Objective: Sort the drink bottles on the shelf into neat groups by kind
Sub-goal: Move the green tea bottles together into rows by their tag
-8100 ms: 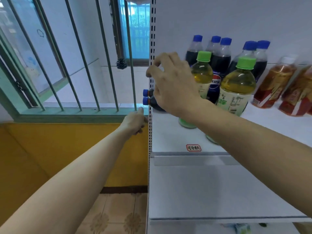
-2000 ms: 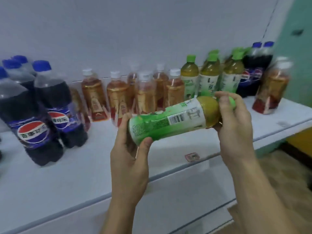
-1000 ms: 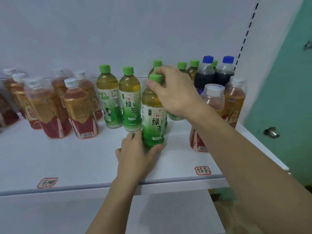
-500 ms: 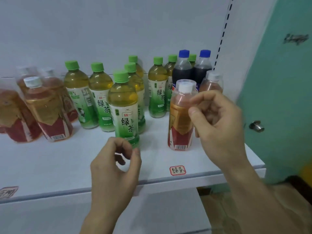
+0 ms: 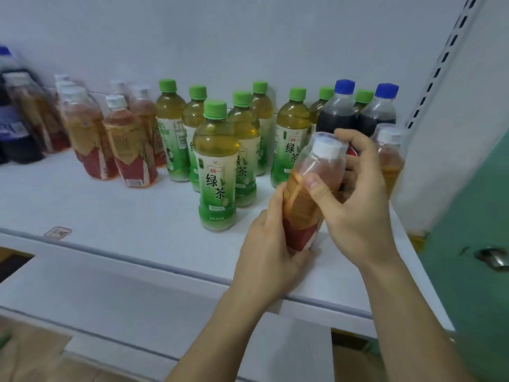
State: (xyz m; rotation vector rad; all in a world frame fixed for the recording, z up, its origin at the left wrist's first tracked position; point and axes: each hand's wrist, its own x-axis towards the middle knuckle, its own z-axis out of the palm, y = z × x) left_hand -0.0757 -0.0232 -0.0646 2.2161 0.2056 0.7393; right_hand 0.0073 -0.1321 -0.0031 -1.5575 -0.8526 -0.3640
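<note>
At the far left of the shelf (image 5: 115, 216) the cola bottles (image 5: 13, 128) are blurred and cut off by the frame, so their count is unclear. Next come the red-labelled tea bottles (image 5: 129, 150) in a loose cluster, then the green tea bottles (image 5: 217, 166), mostly gathered at the middle. The left hand (image 5: 271, 244) is closed round the base of a stray red tea bottle (image 5: 308, 194), tilted above the shelf front, while the right hand (image 5: 355, 194) grips its shoulder. Behind, two blue-capped colas (image 5: 338, 114) and another red tea (image 5: 391, 158) sit misplaced at the right, partly hidden, so sorting looks roughly half done.
</note>
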